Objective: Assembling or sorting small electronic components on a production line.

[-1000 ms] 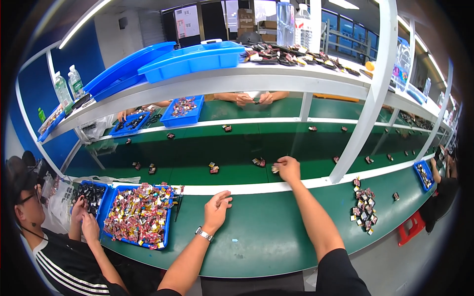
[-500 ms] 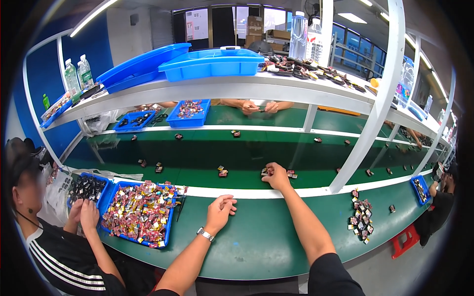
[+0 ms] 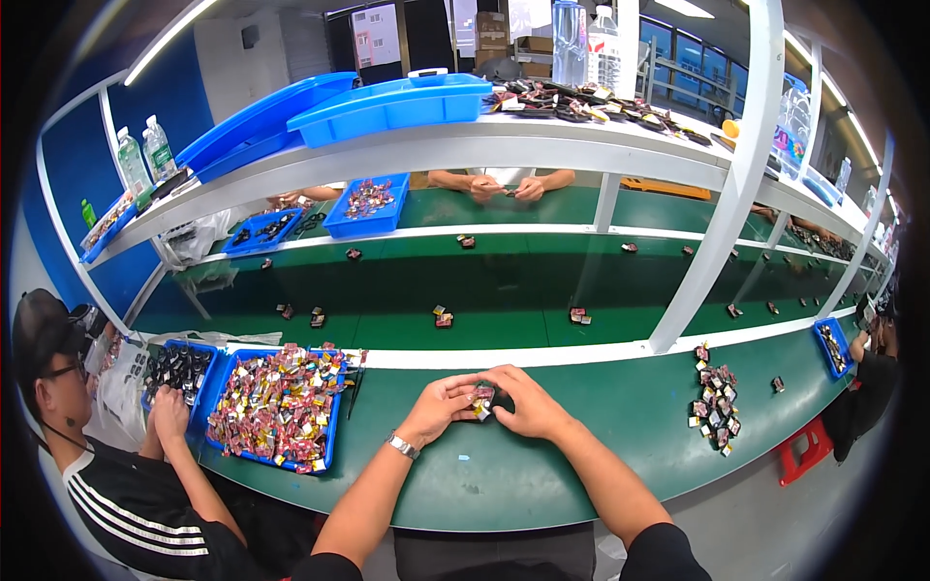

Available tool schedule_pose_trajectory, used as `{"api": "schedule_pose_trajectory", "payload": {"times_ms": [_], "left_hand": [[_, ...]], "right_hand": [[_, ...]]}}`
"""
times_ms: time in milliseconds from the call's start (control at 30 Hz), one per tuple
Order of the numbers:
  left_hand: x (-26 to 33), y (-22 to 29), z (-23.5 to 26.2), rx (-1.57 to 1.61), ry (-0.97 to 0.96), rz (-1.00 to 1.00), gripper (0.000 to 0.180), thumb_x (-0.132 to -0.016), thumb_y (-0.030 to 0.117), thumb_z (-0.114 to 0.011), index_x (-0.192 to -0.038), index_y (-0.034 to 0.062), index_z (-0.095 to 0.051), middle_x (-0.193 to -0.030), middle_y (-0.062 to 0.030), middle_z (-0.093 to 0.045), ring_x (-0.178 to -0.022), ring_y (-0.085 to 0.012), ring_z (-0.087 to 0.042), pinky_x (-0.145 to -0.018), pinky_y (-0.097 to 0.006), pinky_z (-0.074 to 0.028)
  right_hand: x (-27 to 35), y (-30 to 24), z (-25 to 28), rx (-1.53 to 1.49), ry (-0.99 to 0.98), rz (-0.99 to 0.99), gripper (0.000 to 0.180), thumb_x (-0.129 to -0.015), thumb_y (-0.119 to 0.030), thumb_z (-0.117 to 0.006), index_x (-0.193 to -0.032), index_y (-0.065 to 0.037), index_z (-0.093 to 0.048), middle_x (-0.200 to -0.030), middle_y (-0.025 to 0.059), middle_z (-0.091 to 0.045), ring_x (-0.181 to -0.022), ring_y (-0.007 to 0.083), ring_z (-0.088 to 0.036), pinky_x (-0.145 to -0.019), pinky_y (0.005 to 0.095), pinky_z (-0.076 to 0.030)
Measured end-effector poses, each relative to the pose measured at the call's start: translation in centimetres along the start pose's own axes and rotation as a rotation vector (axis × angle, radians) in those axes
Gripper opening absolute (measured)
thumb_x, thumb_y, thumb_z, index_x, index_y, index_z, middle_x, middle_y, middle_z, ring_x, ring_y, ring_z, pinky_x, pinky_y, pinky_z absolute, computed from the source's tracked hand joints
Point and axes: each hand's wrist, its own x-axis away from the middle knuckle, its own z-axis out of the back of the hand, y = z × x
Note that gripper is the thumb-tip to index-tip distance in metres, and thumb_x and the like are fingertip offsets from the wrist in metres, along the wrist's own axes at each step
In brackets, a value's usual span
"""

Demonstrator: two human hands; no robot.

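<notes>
Small part (image 3: 483,400) mostly hidden between hands

Both bare forearms rise from the lower edge and converge at lower centre of the frame, where the left hand (image 3: 439,407), a watch on its wrist, and the right hand (image 3: 525,404) meet with fingers curled, fingertips touching.

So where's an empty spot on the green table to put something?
Bare green lies between the right hand and the pile of small parts, and in front of both wrists. It is crowded left, by the blue tray full of parts.
</notes>
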Motion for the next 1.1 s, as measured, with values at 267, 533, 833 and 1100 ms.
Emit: {"api": "schedule_pose_trajectory", "payload": {"times_ms": [267, 533, 833, 1100], "left_hand": [[0.0, 0.0, -0.7, -0.019, 0.131, -0.074, 0.037, -0.093, -0.002, -0.056, -0.13, -0.0004, -0.05, -0.116, -0.0103, -0.061, -0.099, -0.0166, -0.065, -0.086, -0.028, -0.057], [0.0, -0.2, -0.8, -0.005, 0.071, -0.068, 0.038, -0.093, -0.006, -0.05, -0.131, 0.0008, -0.049, -0.117, -0.0105, -0.062, -0.103, -0.0162, -0.064, -0.088, -0.029, -0.057], [0.0, -0.2, -0.3, -0.04, 0.038, -0.061, 0.04, -0.092, -0.006, -0.053, -0.131, -0.0012, -0.049, -0.122, -0.0115, -0.06, -0.106, -0.017, -0.063, -0.091, -0.031, -0.056], [0.1, -0.4, 0.0, -0.093, -0.012, -0.058, 0.026, -0.093, -0.003, -0.055, -0.119, -0.0012, -0.056, -0.114, -0.0107, -0.062, -0.101, -0.0174, -0.064, -0.09, -0.031, -0.057]], "right_hand": [[0.1, -0.3, -1.3, 0.21, 0.162, 0.049, 0.035, -0.079, -0.01, -0.072, -0.114, -0.01, -0.066, -0.114, 0.0084, -0.059, -0.106, 0.0275, -0.058, -0.087, 0.0368, -0.052], [-0.1, 0.7, -1.3, 0.211, 0.103, 0.062, 0.024, -0.076, -0.009, -0.074, -0.098, -0.009, -0.066, -0.118, 0.0074, -0.057, -0.109, 0.0272, -0.056, -0.087, 0.037, -0.052], [-0.1, 1.1, -1.2, 0.113, 0.089, 0.016, 0.011, -0.08, -0.012, -0.072, -0.091, -0.008, -0.07, -0.12, 0.0066, -0.057, -0.113, 0.0265, -0.054, -0.093, 0.0375, -0.049], [-0.1, 1.0, -0.7, 0.018, -0.003, -0.043, 0.011, -0.083, -0.014, -0.07, -0.092, -0.008, -0.071, -0.124, 0.006, -0.057, -0.12, 0.0261, -0.051, -0.097, 0.0374, -0.046]]}}
